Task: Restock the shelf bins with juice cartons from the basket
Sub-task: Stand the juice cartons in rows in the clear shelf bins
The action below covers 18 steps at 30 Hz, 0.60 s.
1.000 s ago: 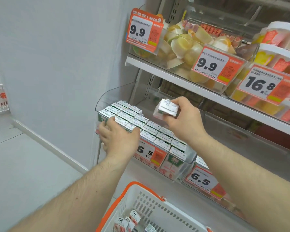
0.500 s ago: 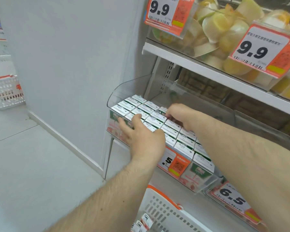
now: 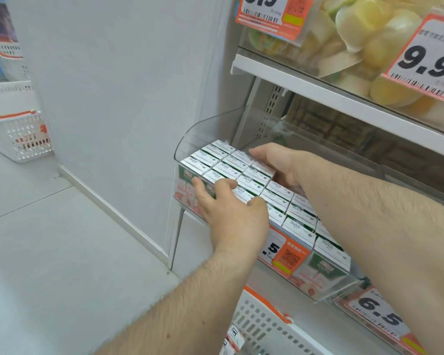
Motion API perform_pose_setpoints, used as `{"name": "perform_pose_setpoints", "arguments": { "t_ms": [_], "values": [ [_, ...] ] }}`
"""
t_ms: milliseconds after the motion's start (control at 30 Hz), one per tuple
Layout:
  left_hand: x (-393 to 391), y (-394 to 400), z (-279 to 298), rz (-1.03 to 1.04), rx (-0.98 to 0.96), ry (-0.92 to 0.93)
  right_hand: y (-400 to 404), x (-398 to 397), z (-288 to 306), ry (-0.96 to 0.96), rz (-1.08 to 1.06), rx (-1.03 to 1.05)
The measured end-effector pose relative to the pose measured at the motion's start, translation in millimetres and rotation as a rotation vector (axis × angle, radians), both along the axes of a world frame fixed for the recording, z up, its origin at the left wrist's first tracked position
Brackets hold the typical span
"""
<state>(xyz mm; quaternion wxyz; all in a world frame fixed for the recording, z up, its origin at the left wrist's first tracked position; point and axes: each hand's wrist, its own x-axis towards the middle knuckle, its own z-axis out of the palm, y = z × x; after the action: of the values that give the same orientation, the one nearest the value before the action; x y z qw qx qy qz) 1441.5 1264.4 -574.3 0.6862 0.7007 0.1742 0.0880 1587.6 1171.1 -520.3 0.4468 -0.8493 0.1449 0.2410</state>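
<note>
Rows of small white-topped juice cartons point(image 3: 231, 165) fill a clear plastic shelf bin point(image 3: 190, 135) on the lower shelf. My left hand point(image 3: 232, 211) rests on the front rows, fingers spread over the bin's front edge and thumb lying on the carton tops. Behind the left block of cartons, my right hand point(image 3: 280, 162) lies with straight fingers against the back row and holds nothing. The white basket with an orange rim point(image 3: 263, 326) stands below the bin at the bottom edge, with a few cartons point(image 3: 235, 339) showing inside.
An upper shelf point(image 3: 344, 98) carries bins of yellow jelly cups point(image 3: 369, 34) with orange 9.9 price tags point(image 3: 428, 62). A 6.5 tag point(image 3: 379, 313) marks the bin to the right. A grey wall point(image 3: 113, 85) closes the left side; another white basket point(image 3: 18, 135) stands on the floor.
My right hand lowered the carton it held into the back of the bin, let go, and now lies flat against the rows. The left hand stayed at the front. The view moved closer.
</note>
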Motion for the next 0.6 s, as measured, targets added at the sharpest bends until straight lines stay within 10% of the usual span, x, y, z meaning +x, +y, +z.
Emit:
{"name": "perform_pose_setpoints", "arguments": {
  "t_ms": [433,600],
  "values": [
    [1,5,3,0.037,-0.069,-0.033,-20,-22,1,0.035,-0.118,0.005],
    [-21,3,10,0.050,0.303,-0.247,-30,-63,27,-0.361,-0.137,-0.371]
  ]
}}
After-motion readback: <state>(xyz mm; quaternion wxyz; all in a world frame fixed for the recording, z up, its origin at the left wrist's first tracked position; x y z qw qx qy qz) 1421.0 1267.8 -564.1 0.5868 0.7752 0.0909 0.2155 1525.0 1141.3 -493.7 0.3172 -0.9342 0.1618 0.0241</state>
